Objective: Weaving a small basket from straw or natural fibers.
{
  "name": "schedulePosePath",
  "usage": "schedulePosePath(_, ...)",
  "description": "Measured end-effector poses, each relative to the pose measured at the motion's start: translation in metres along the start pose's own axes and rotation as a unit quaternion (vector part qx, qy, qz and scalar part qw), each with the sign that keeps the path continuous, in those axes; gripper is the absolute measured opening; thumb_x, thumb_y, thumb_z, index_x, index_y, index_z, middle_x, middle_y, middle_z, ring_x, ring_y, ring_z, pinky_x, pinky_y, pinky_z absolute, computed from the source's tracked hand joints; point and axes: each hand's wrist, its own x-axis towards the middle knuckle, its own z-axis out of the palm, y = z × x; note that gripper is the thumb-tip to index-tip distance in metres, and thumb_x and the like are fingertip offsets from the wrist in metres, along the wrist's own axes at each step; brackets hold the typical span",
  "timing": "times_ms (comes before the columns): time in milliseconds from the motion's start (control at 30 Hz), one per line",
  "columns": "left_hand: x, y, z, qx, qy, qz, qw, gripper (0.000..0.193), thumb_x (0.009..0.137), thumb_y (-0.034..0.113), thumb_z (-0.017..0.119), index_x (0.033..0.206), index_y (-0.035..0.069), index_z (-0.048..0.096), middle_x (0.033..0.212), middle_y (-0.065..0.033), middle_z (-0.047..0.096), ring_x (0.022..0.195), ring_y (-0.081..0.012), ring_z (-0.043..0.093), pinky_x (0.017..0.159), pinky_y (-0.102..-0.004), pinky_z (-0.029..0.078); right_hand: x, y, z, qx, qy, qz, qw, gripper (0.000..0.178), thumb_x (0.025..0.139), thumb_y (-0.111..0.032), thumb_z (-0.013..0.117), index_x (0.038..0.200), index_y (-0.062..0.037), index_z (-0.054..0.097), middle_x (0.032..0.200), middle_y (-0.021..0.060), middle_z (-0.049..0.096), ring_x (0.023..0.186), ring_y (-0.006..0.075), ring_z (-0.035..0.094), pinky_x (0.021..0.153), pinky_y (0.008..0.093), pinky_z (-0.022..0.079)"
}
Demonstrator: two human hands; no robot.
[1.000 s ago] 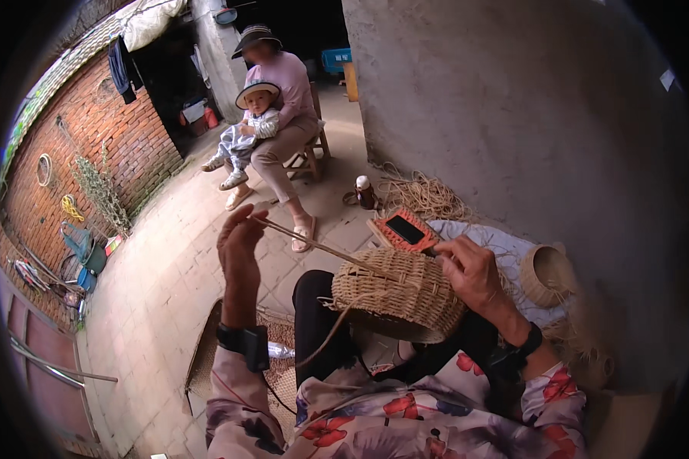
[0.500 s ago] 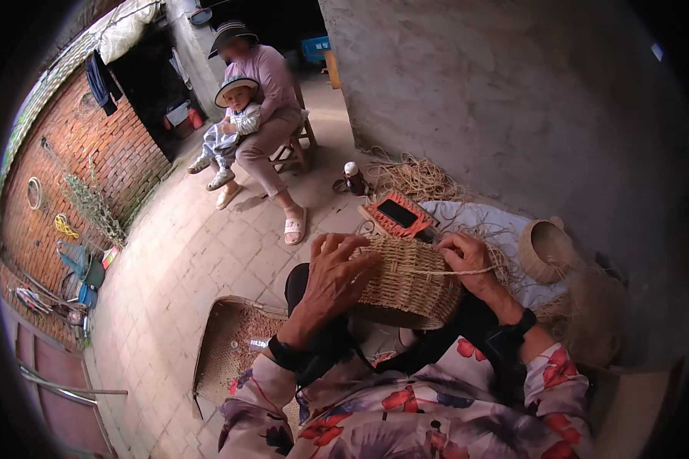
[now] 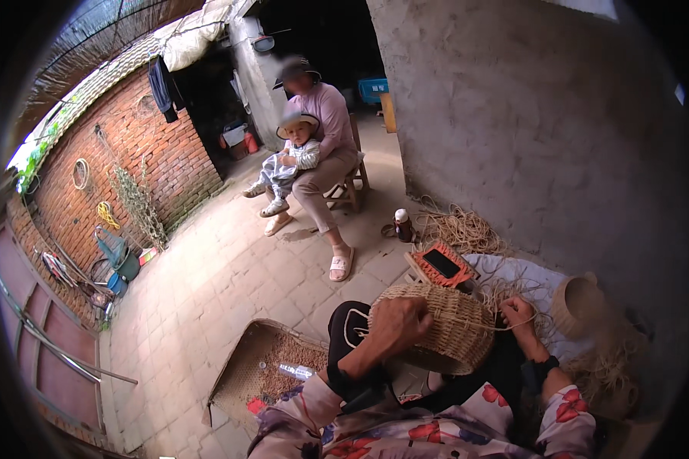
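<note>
A woven straw basket [image 3: 455, 325] rests tilted over my lap, its opening turned down toward me. My left hand [image 3: 396, 325] is curled closed against its left side, most fingertips hidden. To the right of the basket, my right hand [image 3: 519, 315] pinches a thin straw cord [image 3: 499, 328] that runs out from the weave. A loop of the cord [image 3: 352, 327] hangs at the left, beside my left hand. Both wrists wear black bands.
Beyond the basket, a black phone [image 3: 441, 264] lies on an orange woven stool seat [image 3: 459, 257]. A flask [image 3: 403, 226], straw bundles [image 3: 467, 229] and a smaller basket [image 3: 578, 306] lie near the wall. At left sits a grain-filled woven scoop [image 3: 245, 344]. Two people [image 3: 321, 138] sit ahead.
The view has shifted, so the scene sits lower and further right. My right hand has moved off the basket, drawing the cord out to the right. My left hand has curled into a fist-like hold.
</note>
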Motion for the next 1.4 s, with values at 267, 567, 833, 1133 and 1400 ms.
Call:
schedulePosePath(267,0.001,0.003,0.008,-0.015,0.010,-0.047,0.999,0.023,0.076,0.027,0.057,0.080,0.005,0.063,0.068,-0.0161,0.062,0.064,-0.0351,0.062,0.061,-0.0444,0.048,0.009,0.024,0.012,-0.082,0.046,-0.087,0.992,0.017,0.085,-0.021,0.063,0.083,-0.0036,0.063,0.062,-0.0001,0.057,0.054,0.0072,0.053,0.048,0.0246,0.042)
schedulePosePath(567,0.001,0.008,0.010,-0.022,0.037,-0.029,0.999,0.022,0.077,0.025,0.056,0.081,0.003,0.057,0.079,-0.0195,0.061,0.071,-0.0378,0.060,0.065,-0.0492,0.046,-0.004,0.006,0.019,-0.208,0.091,-0.147,0.963,0.017,0.083,-0.019,0.060,0.082,-0.0021,0.062,0.072,0.0149,0.064,0.069,0.0277,0.066,0.061,0.0354,0.049)
schedulePosePath(833,0.003,-0.011,-0.002,-0.087,-0.020,-0.070,0.994,0.022,0.081,0.024,0.057,0.084,0.003,0.059,0.075,-0.0165,0.062,0.071,-0.0343,0.061,0.065,-0.0430,0.047,-0.008,-0.001,0.021,-0.202,0.085,-0.145,0.965,0.017,0.084,-0.018,0.059,0.082,-0.0014,0.060,0.072,0.0147,0.063,0.068,0.0289,0.065,0.060,0.0359,0.048)
schedulePosePath(1133,-0.004,-0.167,-0.083,-0.146,0.400,-0.229,0.875,0.020,0.088,0.019,0.059,0.079,0.002,0.054,0.060,-0.0086,0.056,0.051,-0.0173,0.055,0.049,-0.0334,0.044,-0.012,-0.008,0.020,-0.209,0.084,-0.145,0.964,0.014,0.082,-0.016,0.060,0.084,-0.0016,0.062,0.073,0.0133,0.064,0.068,0.0270,0.065,0.061,0.0340,0.048)
schedulePosePath(1400,-0.057,-0.235,-0.152,-0.386,0.596,-0.257,0.656,0.015,0.094,0.020,0.054,0.085,0.012,0.045,0.061,0.0011,0.044,0.043,-0.0055,0.037,0.036,-0.0202,0.028,-0.007,0.007,0.015,-0.158,0.089,-0.133,0.974,0.015,0.082,-0.016,0.061,0.084,-0.0017,0.063,0.068,0.0083,0.063,0.061,0.0178,0.061,0.059,0.0320,0.047)
